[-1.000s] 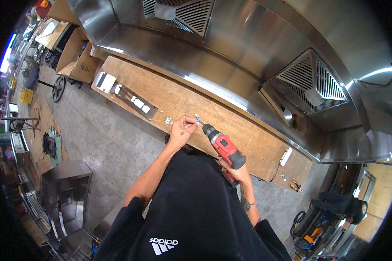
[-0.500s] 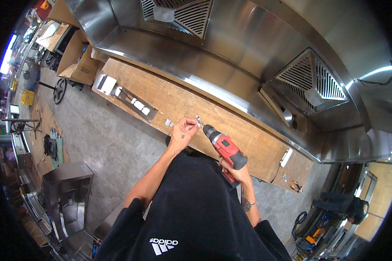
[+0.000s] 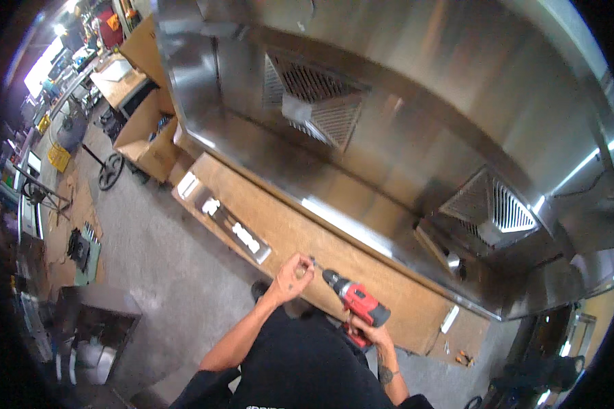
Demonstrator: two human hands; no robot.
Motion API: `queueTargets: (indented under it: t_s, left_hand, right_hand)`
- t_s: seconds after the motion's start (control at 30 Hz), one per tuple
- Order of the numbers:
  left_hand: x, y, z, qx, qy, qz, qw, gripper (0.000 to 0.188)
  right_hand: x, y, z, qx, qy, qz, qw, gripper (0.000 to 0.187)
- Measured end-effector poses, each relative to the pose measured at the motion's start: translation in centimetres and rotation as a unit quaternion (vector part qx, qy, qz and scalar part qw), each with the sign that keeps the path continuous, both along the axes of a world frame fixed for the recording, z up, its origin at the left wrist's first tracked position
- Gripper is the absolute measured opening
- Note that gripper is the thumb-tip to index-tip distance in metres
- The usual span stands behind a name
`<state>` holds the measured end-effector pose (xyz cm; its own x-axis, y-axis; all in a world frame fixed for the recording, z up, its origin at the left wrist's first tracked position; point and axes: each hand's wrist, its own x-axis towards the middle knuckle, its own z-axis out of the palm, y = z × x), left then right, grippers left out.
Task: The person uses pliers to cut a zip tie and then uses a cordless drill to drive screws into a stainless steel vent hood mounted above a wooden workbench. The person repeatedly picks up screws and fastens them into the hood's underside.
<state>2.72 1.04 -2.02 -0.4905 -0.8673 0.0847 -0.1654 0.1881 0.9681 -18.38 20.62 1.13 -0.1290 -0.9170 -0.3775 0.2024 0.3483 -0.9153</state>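
My right hand [image 3: 368,331] is wrapped round the grip of a red and black cordless drill [image 3: 363,303], which points left and away over the wooden board [image 3: 280,215]. Close to the drill's tip, my left hand [image 3: 293,278] has its thumb and fingers pinched together. A small metallic piece [image 3: 313,260] shows at those fingertips; blur hides its kind. Left of that hand lies a dark strip [image 3: 226,221] with white pieces on it. At the board's right end are a white block [image 3: 449,319], a few small screws [image 3: 447,347] and orange-handled pliers [image 3: 464,358].
A large stainless steel hood [image 3: 402,129] with slatted filters [image 3: 320,102] rises along the board's far side. To the left stand an open cardboard box [image 3: 150,140] and a black handwheel [image 3: 110,172]. Steel sheet parts [image 3: 95,341] rest at the lower left.
My view has tilted upward, so the board, hands and drill sit lower in the picture. My left hand still pinches near the drill's tip, and my right hand keeps its hold.
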Motion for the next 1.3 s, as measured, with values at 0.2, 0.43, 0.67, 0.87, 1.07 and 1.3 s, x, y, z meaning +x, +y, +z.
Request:
queueTargets:
  t_s: [0.2,0.43,0.67,0.87,1.07,1.3]
  left_hand:
    - [5.1,-6.3,1.7,0.144,0.216,0.011,0.966,0.018]
    - [15.1,-14.4,5.9,0.301,0.332,0.024,0.893,0.034]
    - [20.0,-22.8,10.7,0.287,0.37,-0.035,0.883,0.033]
    - [15.2,-28.2,16.0,0.213,0.369,-0.051,0.903,0.033]
    - [7.6,-32.7,23.3,0.122,0.371,-0.052,0.919,0.026]
    - [0.0,-37.1,31.6,0.023,0.384,-0.103,0.917,0.029]
  right_hand:
    - [5.3,-6.6,2.1,-0.047,-0.008,0.052,0.997,0.023]
    - [16.0,-14.0,-0.6,-0.021,-0.116,0.023,0.993,0.022]
    - [24.8,-22.1,4.8,-0.112,-0.157,-0.033,0.981,0.027]
    - [23.9,-29.0,8.2,-0.203,-0.278,-0.065,0.937,0.035]
    - [18.6,-35.7,11.1,-0.301,-0.321,-0.071,0.895,0.037]
    - [11.4,-44.2,16.4,-0.431,-0.379,-0.008,0.819,0.036]
